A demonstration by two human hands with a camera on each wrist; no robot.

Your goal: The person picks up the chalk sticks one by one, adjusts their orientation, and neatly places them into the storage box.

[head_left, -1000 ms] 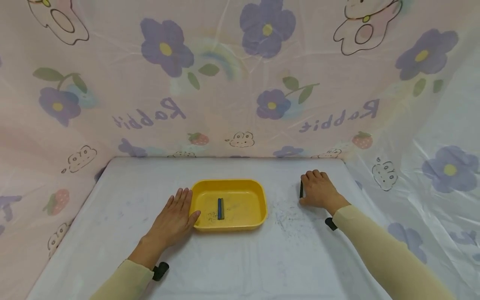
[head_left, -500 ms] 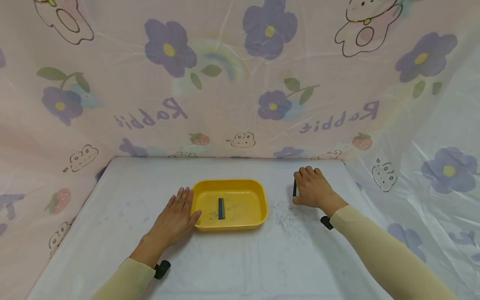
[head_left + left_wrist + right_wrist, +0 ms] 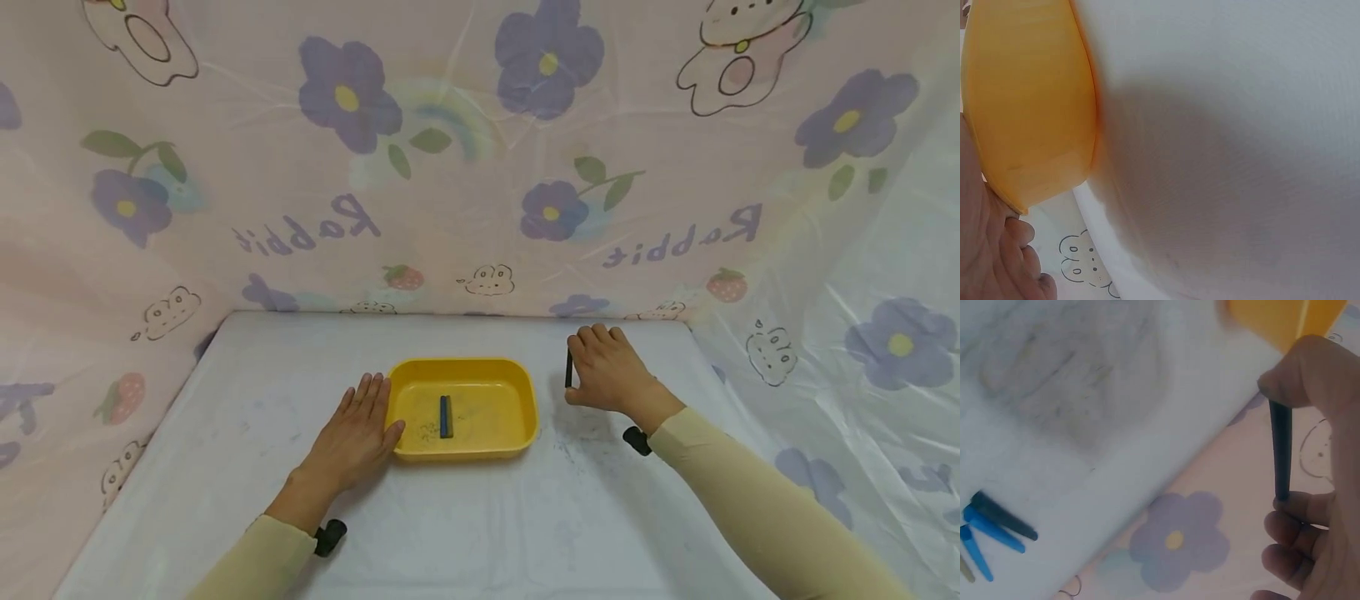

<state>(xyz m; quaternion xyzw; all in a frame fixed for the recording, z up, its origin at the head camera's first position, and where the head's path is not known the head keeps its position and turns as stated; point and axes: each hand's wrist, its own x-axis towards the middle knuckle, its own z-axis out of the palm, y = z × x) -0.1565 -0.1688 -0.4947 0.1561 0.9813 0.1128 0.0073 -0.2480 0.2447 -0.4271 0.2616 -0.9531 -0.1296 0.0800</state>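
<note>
A yellow tray sits on the white table with a blue crayon and an olive one lying side by side in it. My left hand rests along the tray's left rim, fingers straight, thumb over the near left corner; the left wrist view has the tray's outer wall beside that hand. Right of the tray, above the table, my right hand pinches a dark crayon end to end between thumb and fingers. Its exact colour is hard to tell.
Several more crayons, dark, blue and beige, lie on the table in the right wrist view. Crumbs and smudges mark the white cloth right of the tray. A patterned curtain hangs behind the table.
My right hand has moved left toward the tray, carrying the dark crayon a little away from where it was. My left hand stays at the tray's rim.
</note>
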